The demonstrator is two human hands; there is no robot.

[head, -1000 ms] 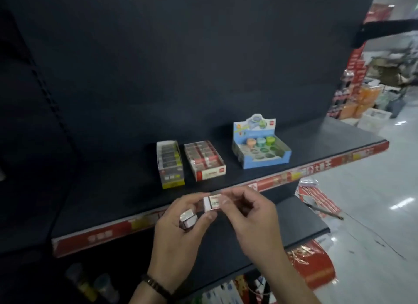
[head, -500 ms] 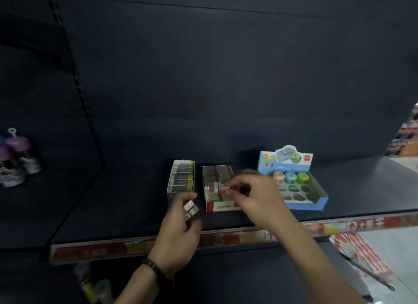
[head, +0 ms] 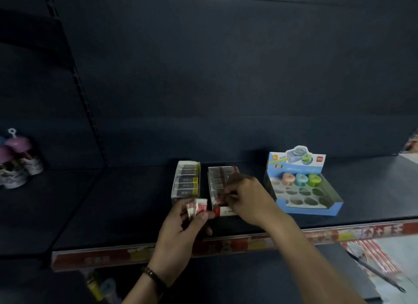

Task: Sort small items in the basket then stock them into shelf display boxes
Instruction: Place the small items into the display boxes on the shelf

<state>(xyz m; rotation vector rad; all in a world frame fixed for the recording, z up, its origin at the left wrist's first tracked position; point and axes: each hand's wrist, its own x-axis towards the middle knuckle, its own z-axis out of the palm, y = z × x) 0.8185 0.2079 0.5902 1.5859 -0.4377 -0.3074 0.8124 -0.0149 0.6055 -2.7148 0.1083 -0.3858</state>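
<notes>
**Q:** As the shelf point(head: 113, 208) is read from its left end, what stands first?

**A:** Purple-capped bottles point(head: 15, 161) stand at the far left, well apart from everything else. Toward the middle is a yellow-edged display box point(head: 186, 181) holding a row of dark packs.

**Q:** What is the condition of the left hand point(head: 178, 233)?

**A:** Its grip pinches small red-and-white items point(head: 199, 207) between thumb and fingers, just in front of the yellow-edged display box. A dark wristband point(head: 151, 275) sits on the wrist.

**Q:** And what lies further right?

**A:** A red display box point(head: 220, 188) stands just beside the yellow-edged one, filled with packs. The right hand point(head: 248, 201) reaches over it with its fingers curled down onto the contents. Whether that grip pinches anything cannot be told because of blur. A blue display box point(head: 305, 186) stands near on the right, with three coloured pieces in its back row.
</notes>
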